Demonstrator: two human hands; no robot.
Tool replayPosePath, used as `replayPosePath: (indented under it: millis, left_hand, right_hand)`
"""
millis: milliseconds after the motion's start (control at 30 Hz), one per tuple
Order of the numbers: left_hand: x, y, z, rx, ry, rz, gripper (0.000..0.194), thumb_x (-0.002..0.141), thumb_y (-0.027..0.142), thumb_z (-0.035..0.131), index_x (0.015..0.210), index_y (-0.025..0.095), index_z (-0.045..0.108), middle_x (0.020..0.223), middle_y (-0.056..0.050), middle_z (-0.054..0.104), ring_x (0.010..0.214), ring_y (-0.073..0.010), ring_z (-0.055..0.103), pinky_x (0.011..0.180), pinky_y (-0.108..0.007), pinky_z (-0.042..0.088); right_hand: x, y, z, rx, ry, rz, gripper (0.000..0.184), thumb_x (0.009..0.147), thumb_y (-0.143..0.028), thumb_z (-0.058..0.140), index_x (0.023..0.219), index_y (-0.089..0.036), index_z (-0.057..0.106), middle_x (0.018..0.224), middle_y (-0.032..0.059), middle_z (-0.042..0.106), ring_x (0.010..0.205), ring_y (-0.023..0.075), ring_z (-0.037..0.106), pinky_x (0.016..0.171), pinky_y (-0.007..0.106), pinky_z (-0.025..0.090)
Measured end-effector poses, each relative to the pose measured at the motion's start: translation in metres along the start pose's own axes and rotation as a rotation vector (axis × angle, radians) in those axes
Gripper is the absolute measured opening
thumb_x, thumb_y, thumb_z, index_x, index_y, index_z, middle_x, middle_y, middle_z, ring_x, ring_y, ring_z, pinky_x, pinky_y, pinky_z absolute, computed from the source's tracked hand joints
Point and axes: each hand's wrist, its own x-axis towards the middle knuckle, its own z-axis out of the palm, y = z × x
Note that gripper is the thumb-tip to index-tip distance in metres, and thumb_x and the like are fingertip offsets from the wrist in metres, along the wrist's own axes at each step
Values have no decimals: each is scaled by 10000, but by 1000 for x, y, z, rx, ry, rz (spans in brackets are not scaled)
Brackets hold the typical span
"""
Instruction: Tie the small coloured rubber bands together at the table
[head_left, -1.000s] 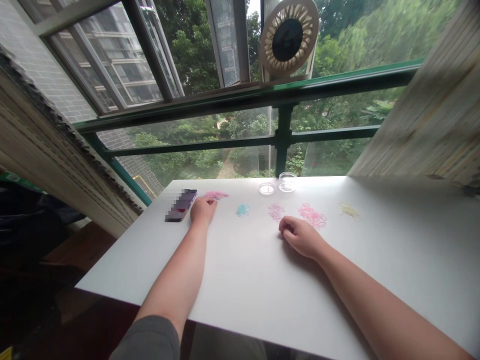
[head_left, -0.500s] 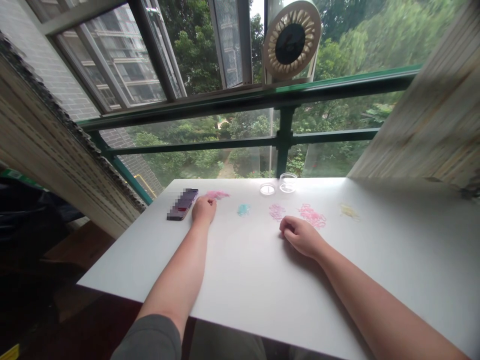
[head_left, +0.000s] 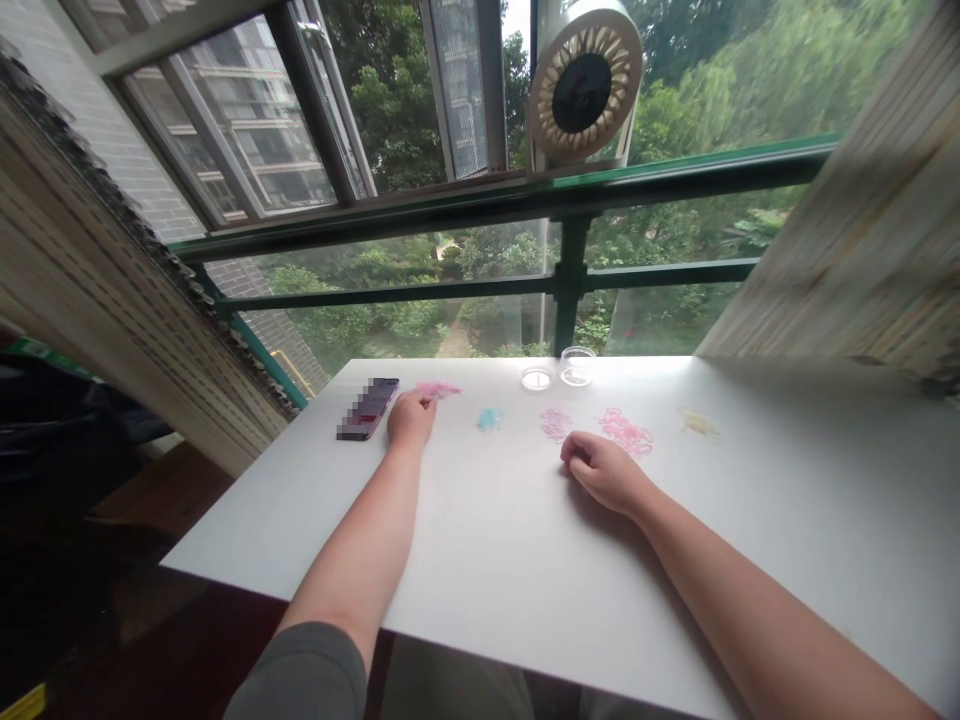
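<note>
My left hand (head_left: 411,416) rests at the near edge of a bright pink pile of small loop-like bands (head_left: 441,389), its fingers pinched together. Whatever lies between those fingertips is too small to make out. My right hand (head_left: 600,470) lies on the white table (head_left: 480,560) with its fingers curled in, and nothing shows in it. Just beyond it are a lilac pile (head_left: 555,424) and a larger pink pile of bands (head_left: 627,433). Between my hands sits a teal pile (head_left: 490,419). A pale yellow pile (head_left: 699,422) lies farther right.
A phone (head_left: 367,409) lies left of my left hand. At the table's far edge stand a clear round container (head_left: 577,367) and a clear lid-like disc (head_left: 535,379). Behind are a green window rail (head_left: 480,208), a round fan (head_left: 586,90) and curtains on both sides.
The whole view has shifted very slightly. Both hands stay in nearly the same places beside the piles, and nothing else has visibly moved.
</note>
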Motion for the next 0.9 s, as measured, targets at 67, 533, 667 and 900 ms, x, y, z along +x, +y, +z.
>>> replayPosePath:
  millis: [67,533,667,900]
  left_hand:
    - [-1,1,-1,4,7,0,229,744,349,544,797,212,720,863,-79,685,785,-214,627,700,-306,496]
    - [3,4,3,-1,17,15,245,719,398,570,808,217,708,901,-78,678,794,-208,622,741,-304,491]
    - [3,2,2,-18,33,11,211,749,333,540,769,207,708,865,-79,682,793,-212,624,730,-305,493]
    - [-5,-3,-12,-88,80,14,226,765,323,531,830,198,707,884,-77,679,852,-223,620,799,-323,484]
  right_hand:
    - [0,0,0,5,4,-3,145,680,-156,418,724,-204,548,682,-6,618,628,146,545,606,252,381]
    - [0,0,1,12,13,1,147,683,-159,428,730,-209,557,677,-12,619,618,143,540,600,247,378]
    - [0,1,1,16,15,-8,143,678,-157,428,725,-206,554,680,-9,617,625,145,541,610,250,383]
    - [0,2,1,41,3,-14,138,680,-156,427,725,-203,549,674,-7,622,627,151,548,617,258,391]
